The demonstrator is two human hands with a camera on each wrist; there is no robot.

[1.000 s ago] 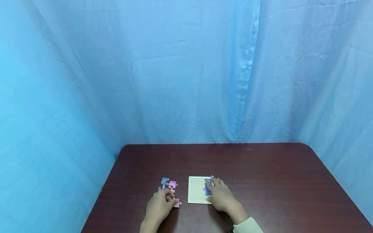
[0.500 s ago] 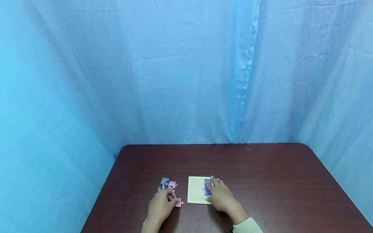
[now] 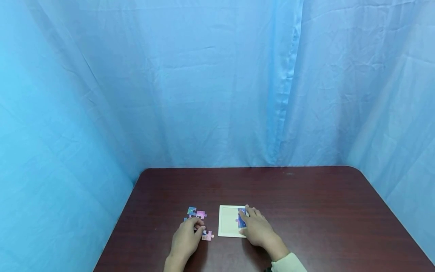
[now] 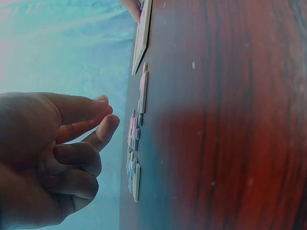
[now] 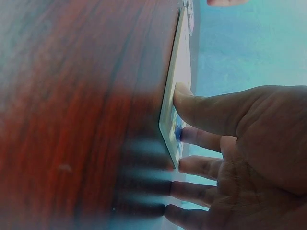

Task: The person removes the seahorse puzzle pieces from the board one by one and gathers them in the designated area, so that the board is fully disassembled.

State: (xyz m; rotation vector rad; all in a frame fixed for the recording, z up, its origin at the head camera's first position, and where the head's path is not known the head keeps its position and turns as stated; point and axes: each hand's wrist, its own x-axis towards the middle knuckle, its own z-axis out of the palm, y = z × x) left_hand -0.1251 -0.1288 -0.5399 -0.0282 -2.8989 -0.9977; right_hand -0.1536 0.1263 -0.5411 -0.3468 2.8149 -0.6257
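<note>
My left hand point(image 3: 185, 238) hovers over a loose group of jigsaw pieces, fingers loosely bent. The left wrist view shows its fingertips point(image 4: 111, 120) apart from the table and nothing held. Just by the thumb lies a pink jigsaw piece point(image 3: 209, 236); a blue-green piece point(image 3: 192, 210) and another pink piece point(image 3: 201, 214) show beyond the fingers, and others are partly hidden. My right hand point(image 3: 259, 231) rests on the right side of a square white puzzle tray point(image 3: 220, 222), thumb at its near edge. Dark blue pieces point(image 3: 241, 222) fill the tray's right part, partly covered by that hand.
A dark reddish-brown table point(image 3: 323, 211) bears everything. Light blue curtains point(image 3: 217, 83) hang behind it and on both sides. A pale sleeve point(image 3: 289, 263) covers the right forearm.
The left hand slid the pink piece slightly right, then let it go and drew back a little left and up. The right hand and tray have stayed nearly still.
</note>
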